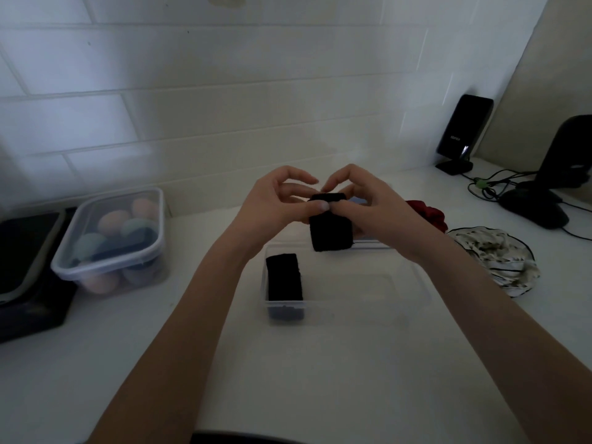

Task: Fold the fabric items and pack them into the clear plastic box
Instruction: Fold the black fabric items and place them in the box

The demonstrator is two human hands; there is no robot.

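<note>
Two hands are raised above the far edge of the clear plastic box (346,302), and a small black fabric bundle (331,232) is pinched between them. The left hand (275,200) is closed on the bundle's upper edge with thumb and fingertip, its other fingers arched loosely; the right hand (368,203) is curled round the bundle's right side and top. The folding step appears to be nearly finished: the cloth is already a compact, squarish block, matte and soft-edged.

One folded black piece (284,277) is already stood in the box's left end, against its wall. The next move is judged to call for lowering the held bundle beside that piece, kept squeezed so the folds are not released.

Still unfolded on the white surface (320,379), to the right, are a crumpled red fabric (429,213) and a rumpled white fabric with dark trim (493,261). A lidded plastic container (112,241) holding rounded pastel shapes is seen at left, well apart from the box.
</note>
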